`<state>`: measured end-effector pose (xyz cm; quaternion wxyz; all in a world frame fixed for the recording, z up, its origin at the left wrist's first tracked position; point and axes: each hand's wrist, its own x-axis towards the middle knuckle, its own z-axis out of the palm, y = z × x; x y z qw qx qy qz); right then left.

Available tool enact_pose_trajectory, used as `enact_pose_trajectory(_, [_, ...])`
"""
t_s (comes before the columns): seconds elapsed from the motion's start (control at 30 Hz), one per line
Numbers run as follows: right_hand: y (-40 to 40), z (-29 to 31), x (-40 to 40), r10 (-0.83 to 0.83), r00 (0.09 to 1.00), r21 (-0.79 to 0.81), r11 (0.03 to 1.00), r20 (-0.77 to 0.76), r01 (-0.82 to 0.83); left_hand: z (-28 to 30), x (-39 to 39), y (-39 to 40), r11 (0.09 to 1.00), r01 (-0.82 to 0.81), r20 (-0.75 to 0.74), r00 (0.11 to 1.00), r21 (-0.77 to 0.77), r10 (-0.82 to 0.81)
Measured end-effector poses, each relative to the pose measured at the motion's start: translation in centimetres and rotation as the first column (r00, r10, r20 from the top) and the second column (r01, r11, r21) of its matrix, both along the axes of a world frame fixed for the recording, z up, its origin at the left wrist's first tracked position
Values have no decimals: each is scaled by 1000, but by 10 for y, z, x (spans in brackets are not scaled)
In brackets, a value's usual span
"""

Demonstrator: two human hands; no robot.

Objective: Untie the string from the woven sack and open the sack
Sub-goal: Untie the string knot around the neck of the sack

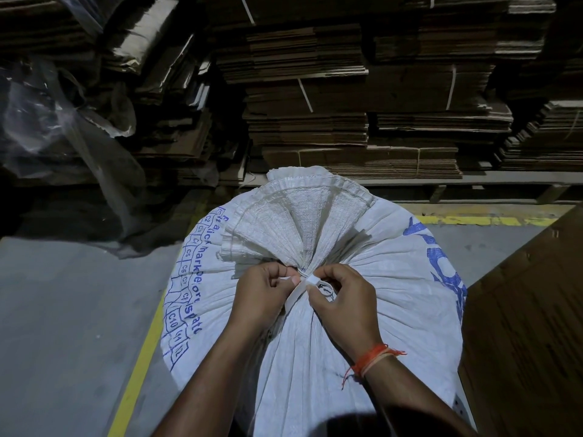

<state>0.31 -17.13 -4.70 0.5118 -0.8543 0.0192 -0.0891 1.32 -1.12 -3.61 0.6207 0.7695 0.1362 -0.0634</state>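
Observation:
A big white woven sack (pixel 394 279) with blue print stands upright below me. Its mouth is gathered into a neck, and the loose top fans out beyond the tie. A flat white string (pixel 304 282) binds the neck, knotted at the centre. My left hand (pixel 263 291) pinches a strand of the string on the left of the knot. My right hand (pixel 342 298) pinches the string on the right, where a small loop shows under the fingers. An orange thread band circles my right wrist.
Stacks of flattened cardboard (pixel 362 99) tied with straps fill the back. Crumpled clear plastic sheeting (pixel 63 127) hangs at the left. A brown cardboard sheet (pixel 530 310) leans at the right. Yellow floor lines (pixel 138 370) run left of the sack and behind it on grey concrete.

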Motion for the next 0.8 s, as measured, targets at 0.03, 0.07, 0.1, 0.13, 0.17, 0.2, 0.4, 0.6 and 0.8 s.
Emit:
enact_pose_trajectory(0.03, [0, 0, 0, 1, 1000, 1, 1000, 1, -1, 0, 0, 1, 1000, 0, -7, 1000, -15, 0])
enact_pose_trajectory(0.07, [0, 0, 0, 2, 1000, 3, 1000, 3, -2, -1, -1, 1, 999, -5, -12, 1000, -31, 5])
enact_pose_trajectory(0.1, [0, 1, 0, 2, 1000, 4, 1000, 5, -2, -1, -1, 2, 999, -13, -16, 1000, -42, 12])
enact_pose_trajectory(0.13, [-1, 1, 0, 1, 1000, 6, 1000, 6, -1, -1, 0, 3, 999, -23, -18, 1000, -44, 22])
enact_pose_trajectory(0.17, [-1, 0, 0, 1, 1000, 8, 1000, 8, -1, -1, 0, 4, 999, -29, -17, 999, -36, 28])
enact_pose_trajectory(0.2, [-1, 0, 0, 2, 1000, 8, 1000, 10, -2, 0, 0, 4, 999, -28, -14, 1000, -24, 28])
enact_pose_trajectory(0.4, [-1, 2, -1, 4, 1000, 18, 1000, 0, -4, 0, 0, 4, 1000, -18, -8, 1000, 10, 18])
enact_pose_trajectory(0.6, [0, 2, -1, 5, 1000, 15, 1000, -1, -5, -2, 1, 2, 1000, -13, -10, 1000, 6, 13])
enact_pose_trajectory(0.8, [0, 1, 0, 5, 1000, 9, 1000, 2, -5, 1, -1, 0, 999, -27, -25, 999, -28, 26])
